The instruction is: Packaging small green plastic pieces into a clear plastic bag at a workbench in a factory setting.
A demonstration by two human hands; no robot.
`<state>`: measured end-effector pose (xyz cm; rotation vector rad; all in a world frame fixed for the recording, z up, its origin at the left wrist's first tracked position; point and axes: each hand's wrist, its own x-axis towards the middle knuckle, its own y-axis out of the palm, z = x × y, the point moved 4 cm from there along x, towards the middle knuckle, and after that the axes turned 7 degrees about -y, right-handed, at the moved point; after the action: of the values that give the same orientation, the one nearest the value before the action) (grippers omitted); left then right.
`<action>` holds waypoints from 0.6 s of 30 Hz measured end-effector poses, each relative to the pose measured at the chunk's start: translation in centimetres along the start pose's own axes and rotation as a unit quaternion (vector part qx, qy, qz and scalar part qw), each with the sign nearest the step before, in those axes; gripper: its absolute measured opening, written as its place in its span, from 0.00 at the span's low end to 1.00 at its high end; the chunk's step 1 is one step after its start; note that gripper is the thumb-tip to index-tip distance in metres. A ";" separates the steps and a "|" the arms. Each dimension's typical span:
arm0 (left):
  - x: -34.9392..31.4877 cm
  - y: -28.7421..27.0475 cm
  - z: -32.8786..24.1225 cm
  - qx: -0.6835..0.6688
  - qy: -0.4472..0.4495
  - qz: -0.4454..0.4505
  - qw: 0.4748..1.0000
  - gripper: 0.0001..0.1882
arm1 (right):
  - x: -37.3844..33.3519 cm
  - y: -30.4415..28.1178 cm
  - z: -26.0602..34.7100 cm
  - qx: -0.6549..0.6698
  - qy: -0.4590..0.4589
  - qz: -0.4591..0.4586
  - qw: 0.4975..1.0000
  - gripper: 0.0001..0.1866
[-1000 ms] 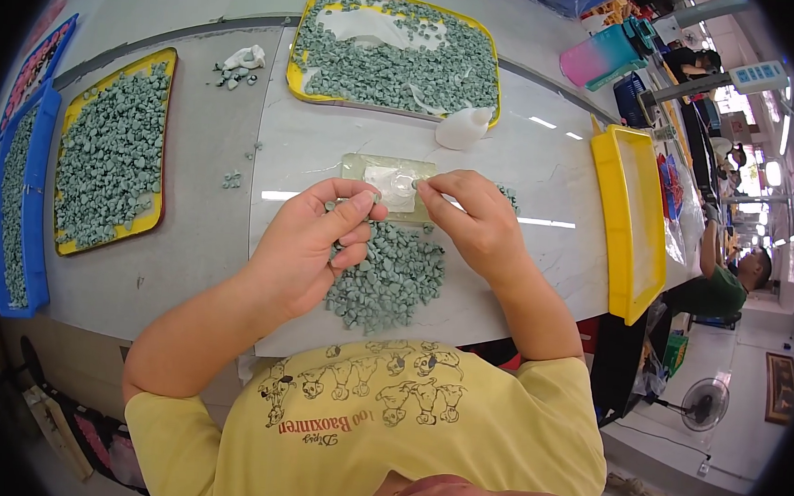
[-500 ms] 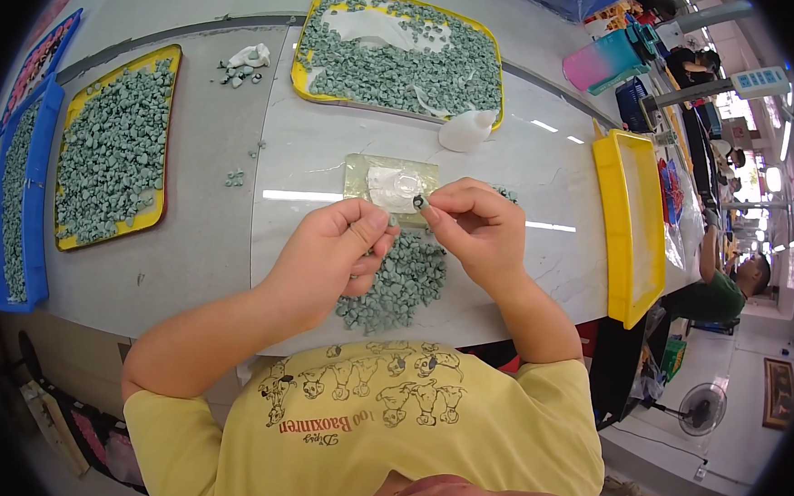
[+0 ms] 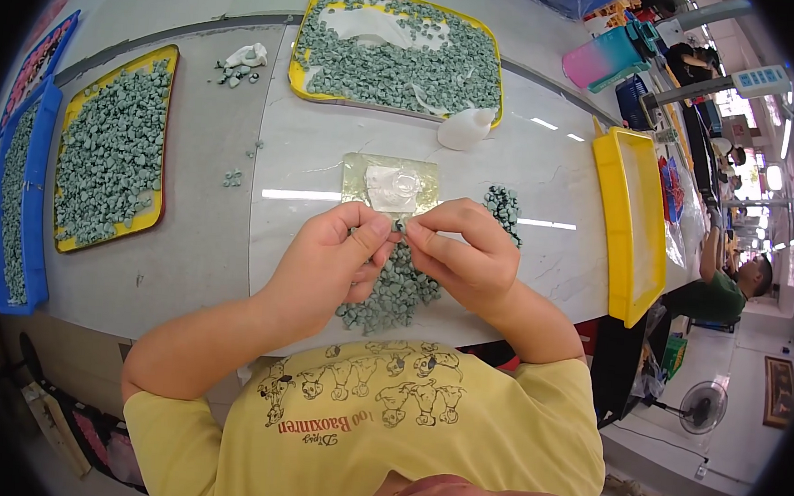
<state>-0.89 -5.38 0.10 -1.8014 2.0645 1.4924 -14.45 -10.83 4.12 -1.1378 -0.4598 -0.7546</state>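
My left hand [image 3: 342, 249] and my right hand [image 3: 471, 253] meet over the table, fingertips almost touching. Between their pinched fingers is a small grey-green piece with a dark part [image 3: 399, 225]; it looks like two small parts brought together, mostly hidden by the fingers. Below the hands lies a heap of loose green pieces [image 3: 392, 293]. Just beyond them is a flat greenish pad [image 3: 354, 183] with a white crumpled sheet [image 3: 390, 189] on it. A smaller group of green pieces with dark parts [image 3: 503, 206] lies to the right of my right hand.
A yellow tray of green pieces [image 3: 294, 80] stands at the back, a white squeeze bottle [image 3: 464, 129] by its corner. Another yellow tray [image 3: 155, 220] and a blue bin [image 3: 42, 217] are at left. At right are a yellow bin [image 3: 606, 224] and a pink-teal bottle [image 3: 604, 59].
My right hand has moved left and slightly down, bringing its dark-ringed piece against the green piece in my left hand. The group of pieces at right is now uncovered.
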 end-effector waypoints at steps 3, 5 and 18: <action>-0.1 0.1 0.1 0.011 0.010 0.011 1.000 0.09 | -0.2 0.2 0.5 -0.022 -0.018 -0.008 1.000 0.16; -0.4 0.3 0.1 0.032 0.035 0.001 0.999 0.08 | -0.2 0.4 0.7 -0.033 -0.026 -0.017 0.999 0.16; -1.3 -0.1 -1.0 0.252 0.216 -0.109 0.937 0.09 | 0.1 0.3 0.0 0.090 0.096 -0.027 0.991 0.16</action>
<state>0.11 -5.05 1.34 -2.1546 2.0518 0.4699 -14.18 -10.80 3.97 -0.8781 -0.3896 -0.8436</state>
